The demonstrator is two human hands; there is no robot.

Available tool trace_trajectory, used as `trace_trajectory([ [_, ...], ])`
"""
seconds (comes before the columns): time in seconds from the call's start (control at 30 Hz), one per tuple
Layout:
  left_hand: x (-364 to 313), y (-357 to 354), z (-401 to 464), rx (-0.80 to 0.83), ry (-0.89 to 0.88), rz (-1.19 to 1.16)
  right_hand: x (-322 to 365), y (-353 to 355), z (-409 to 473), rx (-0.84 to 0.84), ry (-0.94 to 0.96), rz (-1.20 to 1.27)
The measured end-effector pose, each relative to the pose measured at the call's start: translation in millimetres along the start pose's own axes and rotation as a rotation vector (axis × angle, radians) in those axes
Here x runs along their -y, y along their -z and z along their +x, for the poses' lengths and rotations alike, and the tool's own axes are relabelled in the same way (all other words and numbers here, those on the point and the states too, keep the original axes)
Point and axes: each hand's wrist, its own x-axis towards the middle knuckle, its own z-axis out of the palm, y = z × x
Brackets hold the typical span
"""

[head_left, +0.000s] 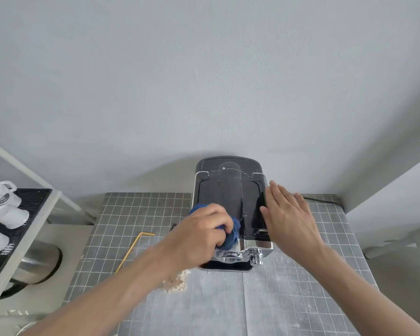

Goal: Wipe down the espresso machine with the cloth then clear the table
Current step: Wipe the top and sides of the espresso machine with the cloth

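Note:
A black and chrome espresso machine [229, 197] stands at the back of the grey gridded table [289, 287], against the wall. My left hand [199, 235] grips a bunched blue cloth [232, 235] and presses it on the machine's front left top corner. My right hand [287, 217] lies flat with straight fingers against the machine's right side. A yellow bent straw [131, 251] lies on the table left of the machine. A small heap of pale crumbs [176, 282] sits by the machine's front left foot.
White mugs [3, 197] lie on a black ridged mat on a shelf at the far left. A steel round container [38, 263] sits below that shelf. A black power cord [323, 201] runs behind the machine to the right. A white frame bar stands at the right.

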Motion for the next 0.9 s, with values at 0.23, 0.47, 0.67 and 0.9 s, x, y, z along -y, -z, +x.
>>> trace_trajectory([
  [0.23,33.3,12.9,38.6,0.086,0.230,0.028,1.3,2.5,-0.5,0.019,0.002,0.011],
  [0.47,31.0,38.0,38.2,0.140,0.341,0.108,2.6,2.1,-2.2,0.019,-0.013,0.028],
  [0.67,26.9,32.3,52.0,0.156,0.533,0.157,2.5,-2.7,-2.8,-0.002,-0.028,0.042],
  [0.9,40.0,56.2,51.0,0.400,0.340,-0.023,3.7,-2.0,-4.2,-0.014,-0.044,0.028],
])
